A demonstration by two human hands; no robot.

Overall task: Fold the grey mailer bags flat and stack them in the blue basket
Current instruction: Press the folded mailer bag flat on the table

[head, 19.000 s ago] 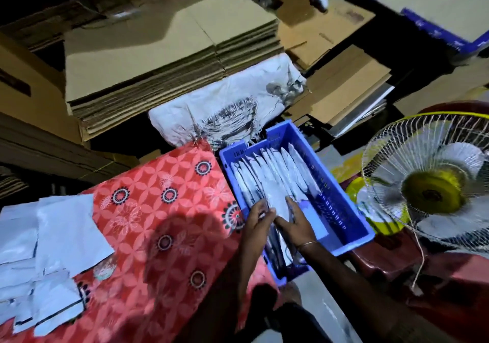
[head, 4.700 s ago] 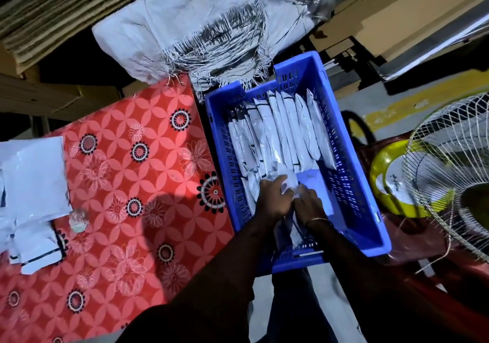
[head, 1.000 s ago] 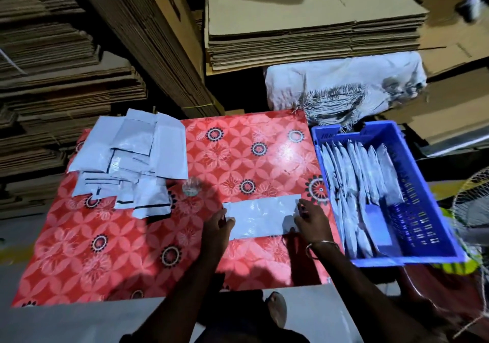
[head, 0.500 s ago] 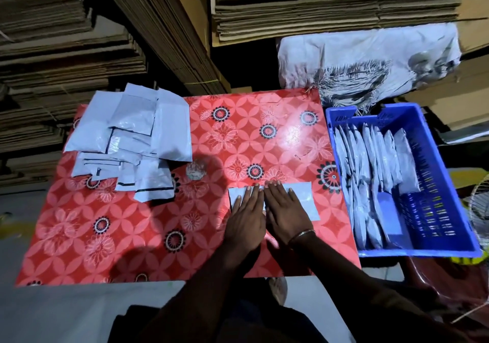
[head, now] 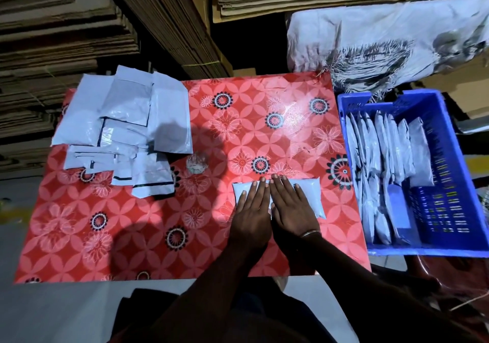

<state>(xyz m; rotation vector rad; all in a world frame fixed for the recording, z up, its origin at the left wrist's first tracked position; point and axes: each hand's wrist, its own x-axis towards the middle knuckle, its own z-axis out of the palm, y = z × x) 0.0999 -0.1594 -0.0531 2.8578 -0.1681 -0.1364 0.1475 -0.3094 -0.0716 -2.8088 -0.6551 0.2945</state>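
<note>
Pressing down flat, both hands are lying side by side, fingers straight: left hand (head: pixel 252 211) and right hand (head: pixel 290 206) are covering the folded mailer bag (head: pixel 308 193) on the tabletop (head: pixel 158 226), blue basket (head: pixel 447 247) sitting at 3 o'clock.

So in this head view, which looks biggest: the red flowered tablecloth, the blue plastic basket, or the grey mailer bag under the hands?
1. Red flowered tablecloth
2. Blue plastic basket
3. Grey mailer bag
</note>
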